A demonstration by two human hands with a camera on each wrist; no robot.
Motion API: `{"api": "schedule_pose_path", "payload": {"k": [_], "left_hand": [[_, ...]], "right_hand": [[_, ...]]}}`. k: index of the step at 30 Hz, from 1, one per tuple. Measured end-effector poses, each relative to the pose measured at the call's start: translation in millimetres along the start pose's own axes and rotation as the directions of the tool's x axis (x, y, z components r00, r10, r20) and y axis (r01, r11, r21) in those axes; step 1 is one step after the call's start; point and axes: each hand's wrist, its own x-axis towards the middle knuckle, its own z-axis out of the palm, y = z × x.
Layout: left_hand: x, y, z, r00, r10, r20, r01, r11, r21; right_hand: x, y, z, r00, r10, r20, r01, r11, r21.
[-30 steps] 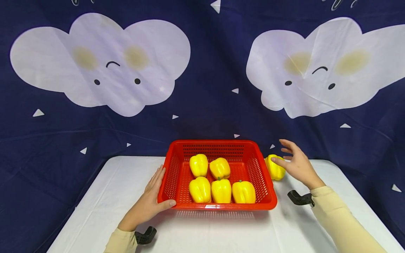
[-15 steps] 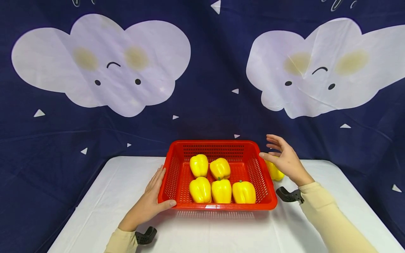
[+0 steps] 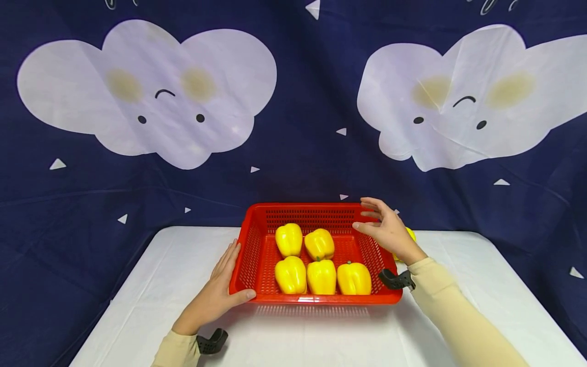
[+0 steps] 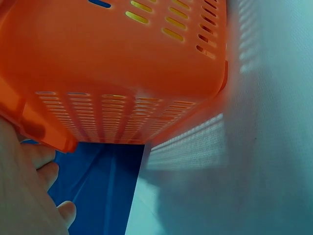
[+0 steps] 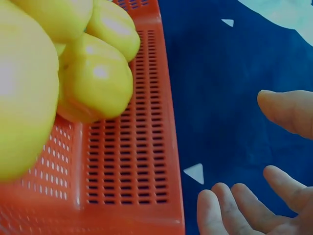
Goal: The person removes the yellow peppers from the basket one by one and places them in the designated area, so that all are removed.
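Several yellow bell peppers [image 3: 290, 275] stand in a red perforated plastic basket [image 3: 316, 299]. At the basket's left side rests my left hand [image 3: 213, 295], its straight fingers along the side rim and its thumb on the near corner. In the left wrist view its fingertips [image 4: 48, 174] hang just below the rim. My right hand [image 3: 387, 232] hovers over the basket's right wall, holding nothing; in the right wrist view its thumb [image 5: 286, 110] and fingers stand well apart. One more yellow bell pepper [image 3: 411, 234] lies outside on the right, mostly hidden behind this hand.
The basket stands on a white-covered table [image 3: 316, 336]. A dark blue cloth [image 3: 312, 153] with clouds and triangles hangs behind the table's far edge. Each wrist wears a black camera mount [image 3: 212, 341].
My right hand has moved left, from beside the outside pepper to over the basket's right wall. That pepper stays where it was. The left hand and basket are unmoved.
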Motion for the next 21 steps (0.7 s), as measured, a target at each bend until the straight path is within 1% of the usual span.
{"api": "schedule_pose_path", "payload": {"k": [5, 11, 18, 21], "left_hand": [[0.0, -0.2, 0.0, 1.0, -0.004, 0.0, 0.004, 1.0, 0.004], [0.3, -1.9, 0.0, 1.0, 0.0, -0.002, 0.0, 1.0, 0.012], [-0.2, -1.6, 0.5, 1.0, -0.006, 0.001, 0.006, 1.0, 0.008], [0.0, -1.2, 0.4, 1.0, -0.002, 0.001, 0.002, 1.0, 0.006]], "right_hand": [[8.0, 2, 14, 0.999, 0.012, 0.046, -0.014, 0.999, 0.039], [16.9, 1, 28, 0.996, 0.015, 0.092, -0.018, 1.0, 0.022], [25.2, 1, 41, 0.989, 0.023, 0.146, -0.027, 0.999, 0.027], [27.5, 0, 45, 0.985, 0.035, 0.171, -0.036, 0.999, 0.004]]}}
